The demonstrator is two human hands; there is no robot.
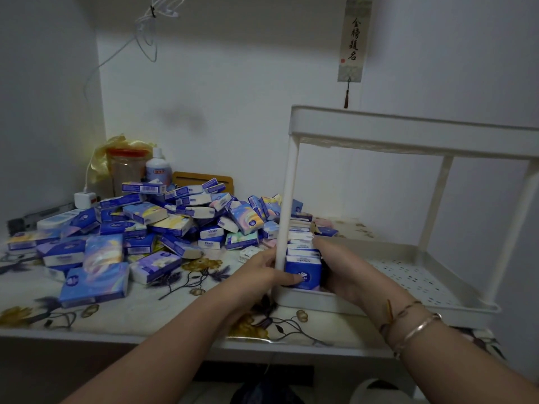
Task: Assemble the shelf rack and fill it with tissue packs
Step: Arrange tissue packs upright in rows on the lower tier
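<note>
Hands (303, 272) around racked tissue packs (302, 258)

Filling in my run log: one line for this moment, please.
both hands pressing row of blue tissue packs | white plastic rack's bottom tray | pile waiting

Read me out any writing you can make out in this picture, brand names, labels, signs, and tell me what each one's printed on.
"金榜题名": black brush characters running down the hanging scroll on the wall.
"Vinda": on the white tissue pack in the pile, and again on the pack below it.
Bottle label: too blurred to read.
Barcodes and small print on the other packs: too small to read.
</note>
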